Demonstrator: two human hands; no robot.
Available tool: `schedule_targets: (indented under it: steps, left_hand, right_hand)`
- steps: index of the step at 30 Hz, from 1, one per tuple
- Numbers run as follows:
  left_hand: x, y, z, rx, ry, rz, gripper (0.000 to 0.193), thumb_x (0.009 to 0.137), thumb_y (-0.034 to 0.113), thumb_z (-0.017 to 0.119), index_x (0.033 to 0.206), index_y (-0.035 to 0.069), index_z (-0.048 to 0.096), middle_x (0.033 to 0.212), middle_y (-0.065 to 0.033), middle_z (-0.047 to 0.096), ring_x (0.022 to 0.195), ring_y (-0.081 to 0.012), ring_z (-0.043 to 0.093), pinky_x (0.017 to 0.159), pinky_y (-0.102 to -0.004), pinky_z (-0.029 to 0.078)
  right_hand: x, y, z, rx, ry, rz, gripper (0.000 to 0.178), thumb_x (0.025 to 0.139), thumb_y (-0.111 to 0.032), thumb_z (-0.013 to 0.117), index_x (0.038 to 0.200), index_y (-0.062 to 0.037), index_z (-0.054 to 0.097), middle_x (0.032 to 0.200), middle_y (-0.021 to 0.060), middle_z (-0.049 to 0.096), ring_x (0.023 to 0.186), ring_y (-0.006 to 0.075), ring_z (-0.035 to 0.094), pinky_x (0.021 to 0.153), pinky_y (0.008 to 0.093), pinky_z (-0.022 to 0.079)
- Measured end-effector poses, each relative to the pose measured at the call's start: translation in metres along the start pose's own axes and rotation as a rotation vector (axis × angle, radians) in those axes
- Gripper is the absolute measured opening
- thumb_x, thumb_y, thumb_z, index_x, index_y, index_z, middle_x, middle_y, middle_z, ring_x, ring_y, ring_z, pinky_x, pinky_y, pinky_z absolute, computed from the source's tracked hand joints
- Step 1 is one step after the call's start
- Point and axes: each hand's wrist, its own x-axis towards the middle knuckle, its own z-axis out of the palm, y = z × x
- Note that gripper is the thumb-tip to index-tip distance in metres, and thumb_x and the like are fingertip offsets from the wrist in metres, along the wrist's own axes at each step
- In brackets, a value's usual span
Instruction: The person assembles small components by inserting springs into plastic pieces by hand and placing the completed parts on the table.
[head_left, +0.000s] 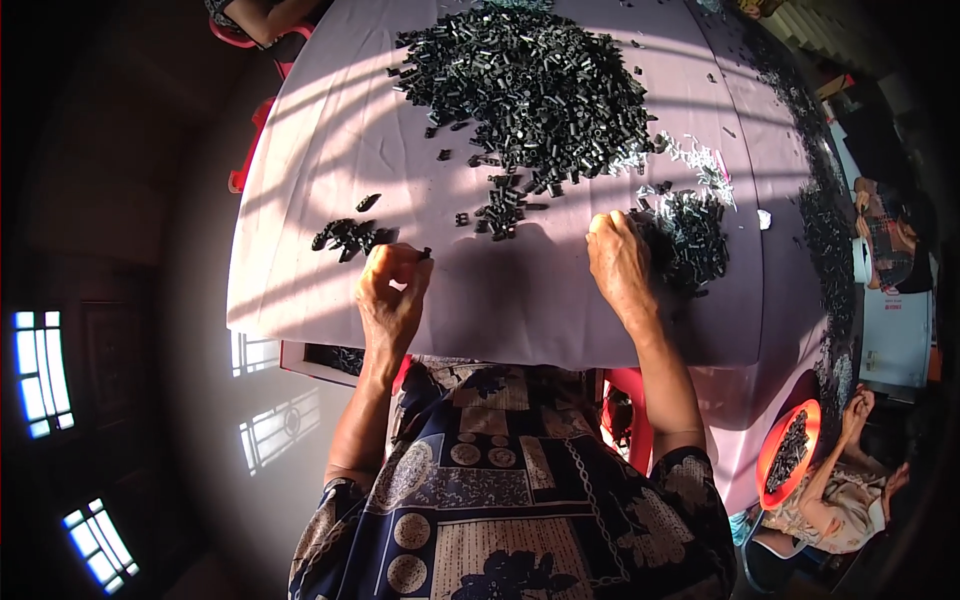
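Observation:
My left hand (390,290) is closed in a pinch, with a small black plastic piece (425,253) showing at its fingertips. Just beyond it lies a small cluster of black pieces (345,237), and one loose black piece (367,202) sits a little farther off. On the other side, my right hand (620,262) is closed with its fingers curled down; whatever they grip is hidden. Right beside that hand is a heap of black pieces (698,238). A few pieces (500,212) lie between and beyond my hands, below a large pile of small black parts (530,90).
A pale pink cloth (560,325) covers the table. White scraps (705,165) lie near the right heap, and more black parts (825,230) line the far right. At lower right a person (830,510) sits by an orange basin (815,450). Another person's arm (265,20) shows at upper left.

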Motion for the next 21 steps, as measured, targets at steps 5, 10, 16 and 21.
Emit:
schedule_targets:
  steps: [5, 10, 16, 21]
  left_hand:
    - [0.014, -0.031, -0.039, 0.528, 0.159, 0.196, 0.01, 0.065, 0.003, 0.055, 0.072, 0.003, 0.047, 0.07, -0.0095, 0.048, 0.063, -0.0237, 0.049, 0.057, -0.0314, 0.04]
    - [0.02, -0.045, -0.052, 0.806, 0.157, 0.214, 0.016, 0.061, 0.001, 0.055, 0.076, 0.002, 0.047, 0.075, -0.011, 0.048, 0.078, -0.0267, 0.047, 0.071, -0.0354, 0.038]
    - [0.024, -0.047, -0.032, 0.723, 0.1, 0.409, 0.014, 0.064, 0.006, 0.054, 0.077, 0.004, 0.05, 0.081, -0.0103, 0.048, 0.077, -0.0261, 0.045, 0.07, -0.0355, 0.036]
    - [0.042, -0.035, 0.001, 0.6, -0.061, 0.535, 0.014, 0.062, 0.008, 0.056, 0.073, 0.006, 0.048, 0.074, -0.0093, 0.046, 0.07, -0.025, 0.044, 0.062, -0.0338, 0.037]
  right_hand:
    - [0.001, -0.012, 0.0, 0.26, 0.138, -0.027, 0.005, 0.073, -0.003, 0.044, 0.074, -0.0005, 0.04, 0.069, 0.0157, 0.048, 0.063, 0.031, 0.048, 0.055, 0.0365, 0.038]
    - [-0.008, -0.04, -0.002, 0.543, 0.159, 0.062, 0.006, 0.073, 0.001, 0.043, 0.079, -0.0014, 0.043, 0.064, 0.0129, 0.046, 0.055, 0.0235, 0.048, 0.05, 0.0299, 0.038]
    - [-0.018, -0.038, 0.028, 0.884, 0.145, 0.181, 0.01, 0.075, -0.001, 0.046, 0.084, -0.0014, 0.046, 0.068, 0.0039, 0.05, 0.056, 0.0088, 0.046, 0.052, 0.0207, 0.04]
    - [-0.024, -0.039, 0.032, 0.999, 0.202, 0.2, 0.009, 0.076, -0.005, 0.047, 0.085, -0.0029, 0.047, 0.069, 0.0022, 0.051, 0.056, 0.0066, 0.045, 0.053, 0.0187, 0.04]
